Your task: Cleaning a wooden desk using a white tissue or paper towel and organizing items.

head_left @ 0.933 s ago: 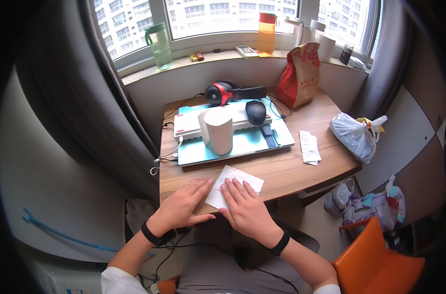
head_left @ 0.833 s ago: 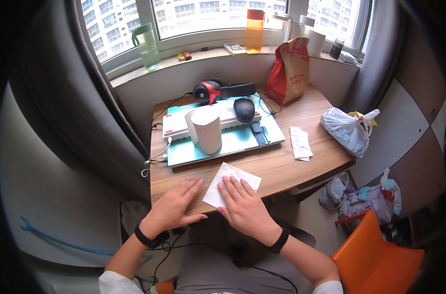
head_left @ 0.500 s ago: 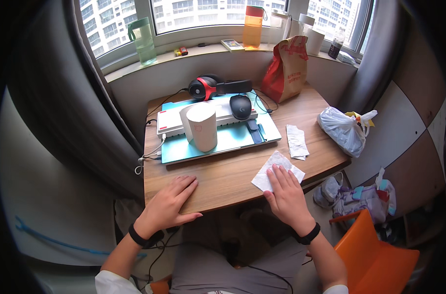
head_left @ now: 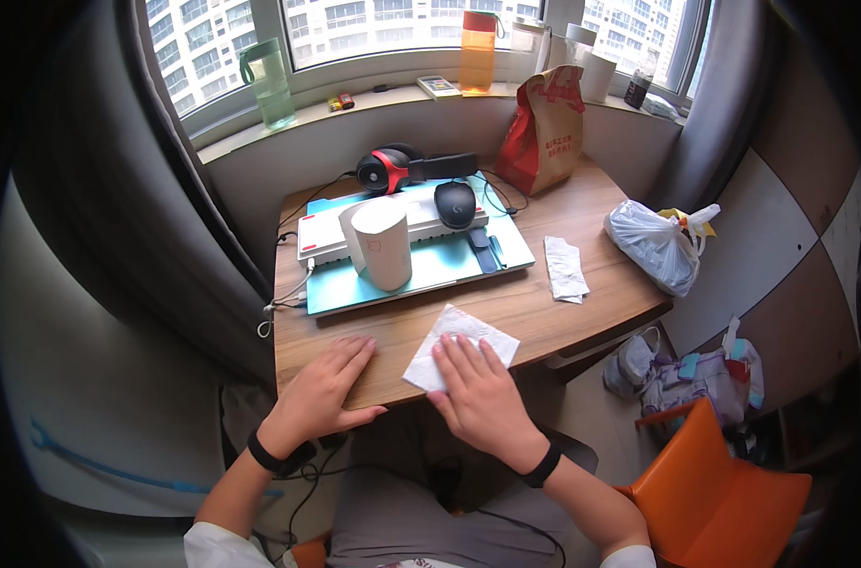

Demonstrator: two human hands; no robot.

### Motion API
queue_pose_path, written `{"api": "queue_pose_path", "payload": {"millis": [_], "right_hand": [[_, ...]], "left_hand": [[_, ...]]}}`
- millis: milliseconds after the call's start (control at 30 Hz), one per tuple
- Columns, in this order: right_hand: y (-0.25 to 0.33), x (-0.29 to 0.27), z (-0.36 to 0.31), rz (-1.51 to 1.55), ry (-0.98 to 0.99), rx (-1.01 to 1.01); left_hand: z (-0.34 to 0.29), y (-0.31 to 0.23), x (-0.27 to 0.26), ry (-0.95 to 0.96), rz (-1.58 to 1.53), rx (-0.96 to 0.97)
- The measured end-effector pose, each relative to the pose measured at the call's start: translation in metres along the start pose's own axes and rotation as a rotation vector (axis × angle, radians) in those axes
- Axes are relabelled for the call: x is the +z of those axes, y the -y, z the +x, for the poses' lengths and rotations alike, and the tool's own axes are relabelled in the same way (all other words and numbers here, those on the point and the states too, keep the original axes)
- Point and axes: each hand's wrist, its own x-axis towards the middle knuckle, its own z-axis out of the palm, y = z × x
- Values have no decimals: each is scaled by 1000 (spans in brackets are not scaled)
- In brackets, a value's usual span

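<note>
My right hand lies flat with stretched fingers on a folded white paper napkin, pressing it to the wooden table by the front edge. My left hand rests open at the table's near left edge, fingers on the wood and thumb along the rim, holding nothing. A second folded napkin lies farther right on the tabletop. Beyond my hands stands a white paper roll, upright on a light-blue laptop, its loose sheet hanging at the left.
On the laptop sit a white keyboard, black mouse and red-black headphones. A paper bag and a tied plastic bag stand to the right. Bottles, including an orange one, line the windowsill. An orange chair is lower right.
My right hand has slid the napkin leftward along the table's front edge, nearer my left hand. My left hand stays in place. The view has shifted slightly.
</note>
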Motion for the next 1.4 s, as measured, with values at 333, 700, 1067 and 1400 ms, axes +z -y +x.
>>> {"api": "queue_pose_path", "payload": {"millis": [333,700,1067,1400], "right_hand": [[5,4,0,162,-58,-46],[-81,-23,-21,-67,-60,162],[-77,-9,17,-43,18,90],[-12,-17,3,79,114,-144]], "left_hand": [[-3,-2,-4,25,16,-36],[-2,-2,-3,22,15,-43],[1,-3,-4,24,38,-35],[0,-2,-2,31,27,-34]]}}
